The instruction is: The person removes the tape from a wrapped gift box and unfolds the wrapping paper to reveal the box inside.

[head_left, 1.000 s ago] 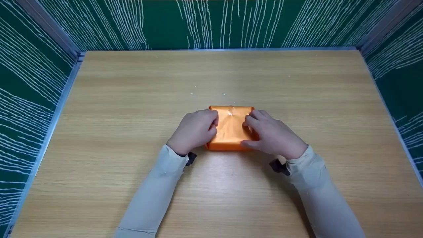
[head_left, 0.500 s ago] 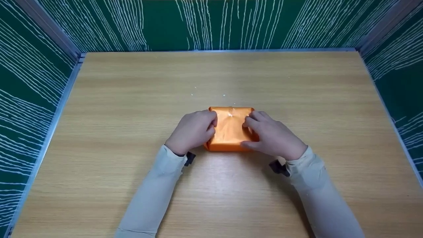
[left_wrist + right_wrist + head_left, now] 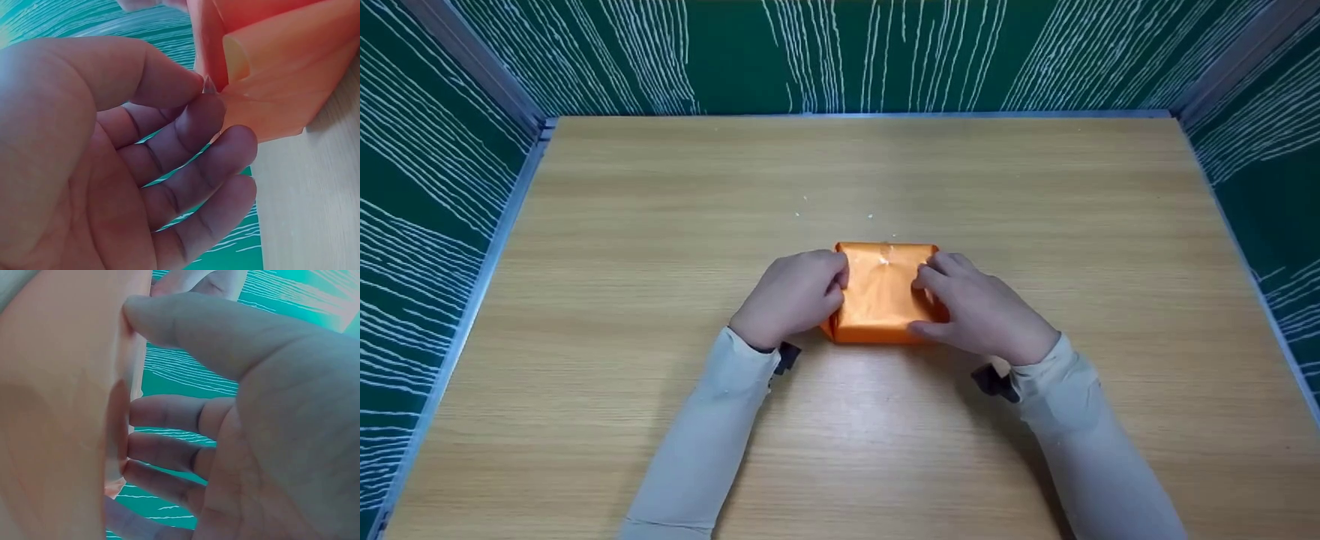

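A flat package wrapped in shiny orange paper (image 3: 881, 292) lies mid-table, with a clear bit of tape (image 3: 885, 255) near its far edge. At its left end, my left hand (image 3: 795, 296) pinches with thumb and index finger at the paper's edge; a small pointed, shiny bit shows between those fingertips. In the left wrist view, the loose end flap (image 3: 264, 112) of the paper hangs folded and partly open. My right hand (image 3: 979, 307) holds the package's right end, thumb at the near edge and fingers farther back. Whatever is inside the paper is hidden.
The wooden table (image 3: 660, 187) has blue edging (image 3: 855, 115) along its back and sides. Green panels (image 3: 727, 60) with white streaks stand around it. A few tiny white specks (image 3: 871, 216) lie beyond the package. A dark wrist device (image 3: 995, 381) sits under the right cuff.
My left hand has drawn slightly to the left, so more of the package's left end shows. The right hand and the package have stayed nearly still.
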A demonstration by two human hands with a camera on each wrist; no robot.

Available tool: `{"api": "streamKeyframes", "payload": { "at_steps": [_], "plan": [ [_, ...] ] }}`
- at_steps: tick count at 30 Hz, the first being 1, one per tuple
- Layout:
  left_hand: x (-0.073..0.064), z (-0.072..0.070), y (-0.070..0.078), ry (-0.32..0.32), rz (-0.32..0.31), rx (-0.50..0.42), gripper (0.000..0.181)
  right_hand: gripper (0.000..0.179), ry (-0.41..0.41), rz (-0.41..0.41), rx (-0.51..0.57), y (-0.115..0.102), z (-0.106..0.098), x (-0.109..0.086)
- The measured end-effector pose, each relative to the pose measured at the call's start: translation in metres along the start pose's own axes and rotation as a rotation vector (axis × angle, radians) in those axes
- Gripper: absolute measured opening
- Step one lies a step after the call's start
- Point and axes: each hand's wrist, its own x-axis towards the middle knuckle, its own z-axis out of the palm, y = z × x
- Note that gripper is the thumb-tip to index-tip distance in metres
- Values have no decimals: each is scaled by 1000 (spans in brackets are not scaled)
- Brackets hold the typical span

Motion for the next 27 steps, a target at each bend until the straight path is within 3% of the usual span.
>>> {"api": "streamKeyframes", "payload": {
  "at_steps": [8,17,27],
  "plan": [
    [-1,-1,-1,-32,-5,-33,4,45,-11,8,-1,-2,0,0],
    [0,1,0,-40,-32,-53,15,46,-14,11,0,-2,0,0],
    [-2,0,1,15,42,-36,18,44,-3,2,20,-3,0,0]
  ]
}}
